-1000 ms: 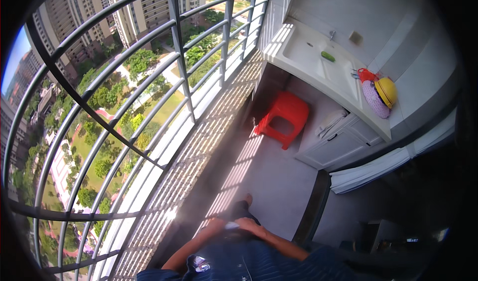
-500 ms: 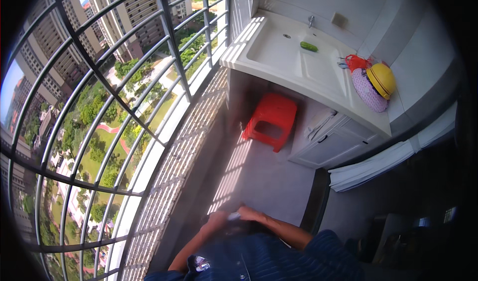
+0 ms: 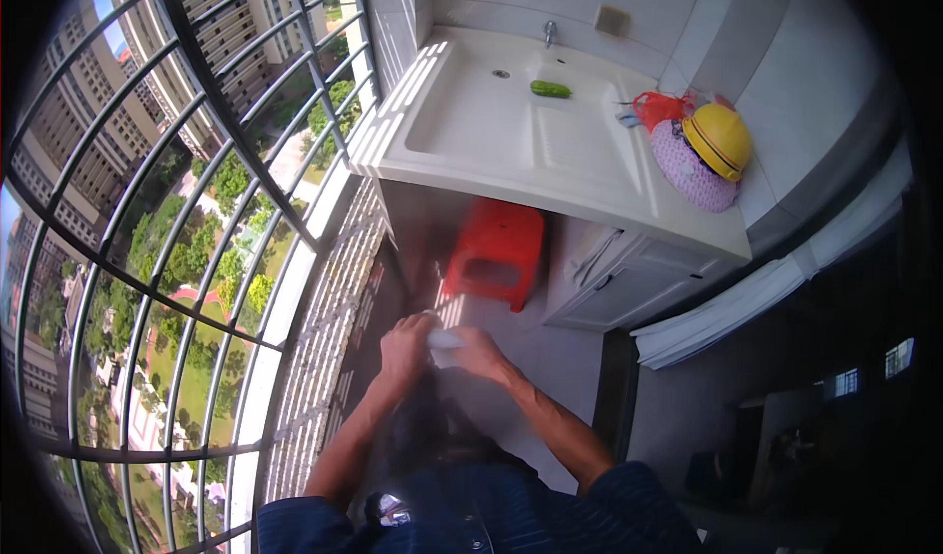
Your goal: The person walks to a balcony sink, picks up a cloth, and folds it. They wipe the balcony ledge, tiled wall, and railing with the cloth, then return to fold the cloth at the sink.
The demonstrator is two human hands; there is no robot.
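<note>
My left hand (image 3: 408, 346) and my right hand (image 3: 473, 350) meet in front of my body, both closed around a small white thing (image 3: 444, 339), possibly a cloth or paper; its exact kind is too blurred to tell. My forearms come up from dark blue striped sleeves at the lower edge. Beyond my hands stands a red plastic stool (image 3: 496, 251) on the floor, under the edge of a white sink counter (image 3: 589, 176).
A green cucumber (image 3: 550, 88) lies in the sink basin below a tap (image 3: 550, 31). A yellow hard hat (image 3: 719, 139) sits on a purple hat with a red bag beside it. A barred balcony window (image 3: 196, 210) runs along the left. White cabinet doors (image 3: 614, 279) stand under the counter.
The view has swung toward the sink, which now fills the upper middle. My hands have risen further into view and hold the white thing between them.
</note>
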